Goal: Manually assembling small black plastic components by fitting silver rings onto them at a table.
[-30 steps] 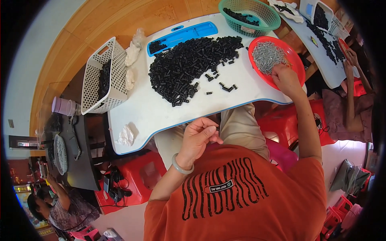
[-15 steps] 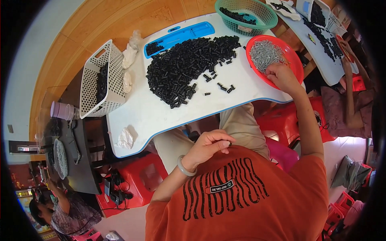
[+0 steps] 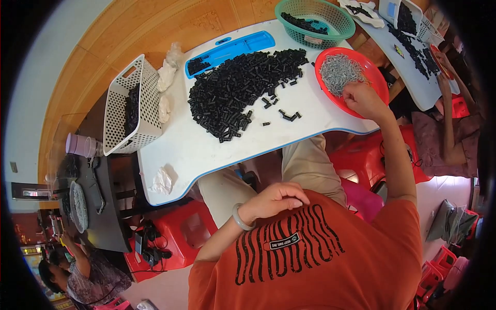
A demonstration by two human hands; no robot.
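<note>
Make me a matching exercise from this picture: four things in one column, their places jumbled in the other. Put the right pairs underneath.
Things
1. Left hand
2. Right hand
3. Green basket
4. Heap of black pieces

Places
A. Loose on the white table, next to the blue tray
B. By the silver pieces in the red dish
C. Toward the table's far edge, beyond the red dish
D. In front of the orange shirt

Right pairs: 1-D, 2-B, 3-C, 4-A
</note>
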